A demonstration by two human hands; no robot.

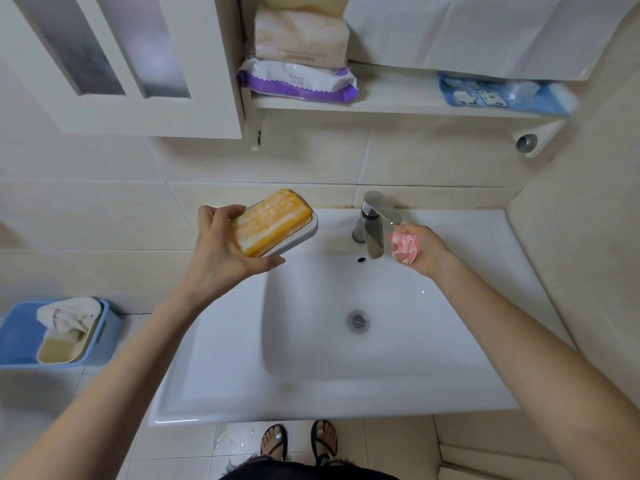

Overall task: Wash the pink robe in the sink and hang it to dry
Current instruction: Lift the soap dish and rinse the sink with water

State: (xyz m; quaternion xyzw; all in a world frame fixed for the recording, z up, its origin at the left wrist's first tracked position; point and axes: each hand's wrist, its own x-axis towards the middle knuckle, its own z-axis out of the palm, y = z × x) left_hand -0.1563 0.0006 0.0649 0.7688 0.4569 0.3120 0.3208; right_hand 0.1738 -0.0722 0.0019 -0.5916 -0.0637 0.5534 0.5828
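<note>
Far left there's a blue tub (108,336) on the floor with a white cloth (67,311) draped in it; our left hand (221,252) is up over the back-left corner of the sink (311,362), fingers curled round a white soap dish (304,235) carrying an orange soap bar (273,221) (tilted a fair bit); then the faucet (374,226); just right of its spout our right hand (427,252) is clenched around the pink robe (405,247), wadded into a small ball.
</note>
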